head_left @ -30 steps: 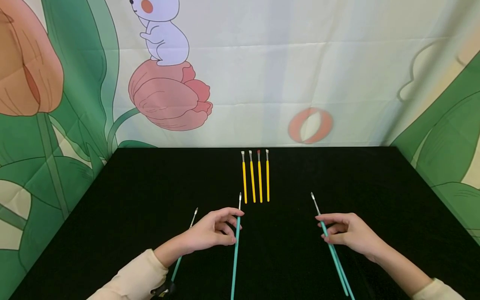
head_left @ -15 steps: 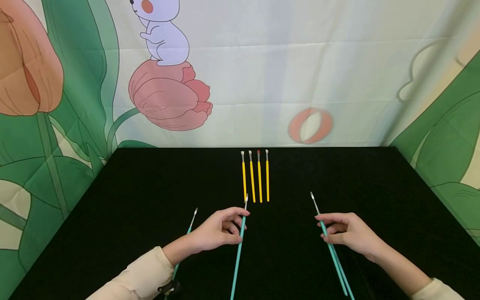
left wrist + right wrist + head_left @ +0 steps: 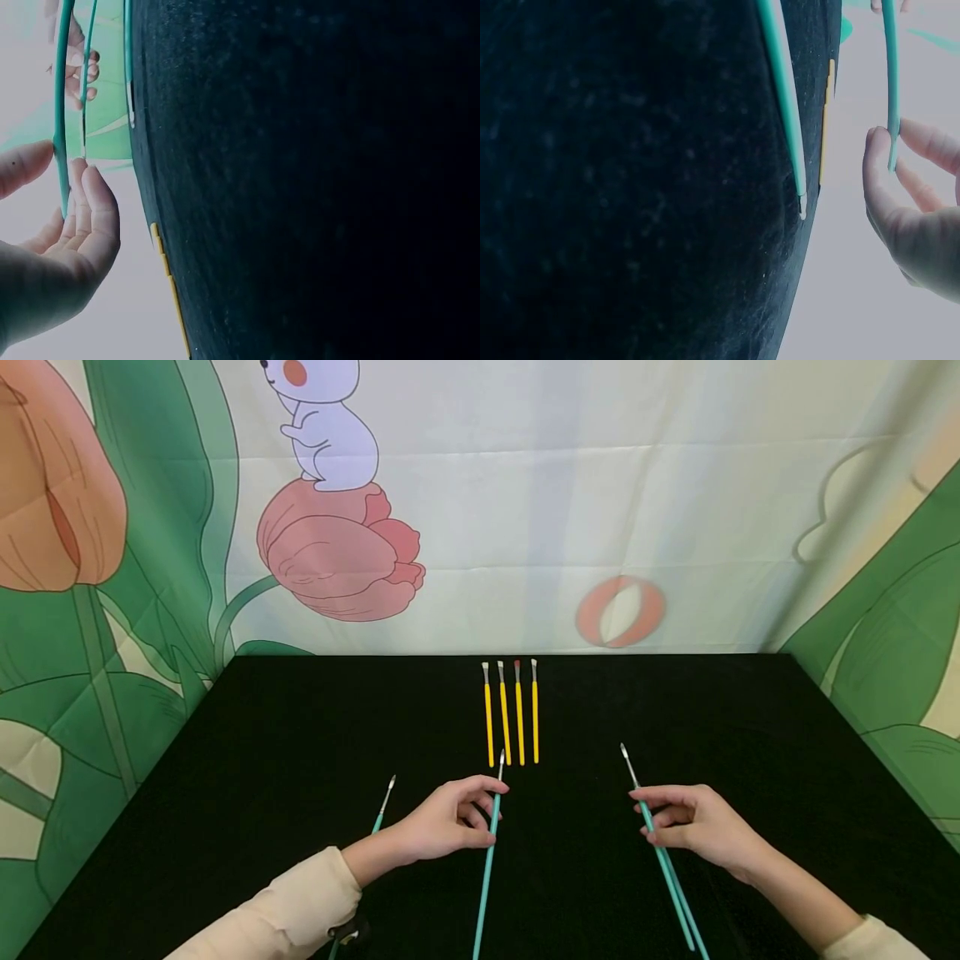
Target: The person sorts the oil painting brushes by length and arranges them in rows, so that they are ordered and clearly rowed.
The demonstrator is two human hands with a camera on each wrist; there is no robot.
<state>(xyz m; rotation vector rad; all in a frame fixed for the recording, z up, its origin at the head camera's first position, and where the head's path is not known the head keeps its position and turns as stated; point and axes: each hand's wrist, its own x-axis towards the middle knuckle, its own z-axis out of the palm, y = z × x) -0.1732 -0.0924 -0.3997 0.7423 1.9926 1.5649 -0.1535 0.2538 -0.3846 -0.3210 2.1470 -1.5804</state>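
My left hand (image 3: 446, 822) pinches a teal-handled paintbrush (image 3: 487, 868) between thumb and fingers, its tip pointing away from me. In the left wrist view this paintbrush (image 3: 60, 97) is held up off the table. My right hand (image 3: 701, 827) pinches another teal-handled paintbrush (image 3: 628, 762), tilted to the left; the right wrist view shows this paintbrush (image 3: 892, 82) raised too. Below it lies a teal paintbrush (image 3: 786, 97), partly hidden in the head view. One more teal paintbrush (image 3: 378, 818) lies beneath my left forearm, which covers its middle.
Several yellow-handled paintbrushes (image 3: 520, 722) lie side by side at the back middle of the black table (image 3: 360, 710), one with a red tip, the others pale. A printed curtain (image 3: 495, 510) with flowers and a white animal hangs behind the table.
My left hand has moved a little to the right with its teal paintbrush, whose tip now stands just by the yellow handles' near ends. The right hand has barely moved.
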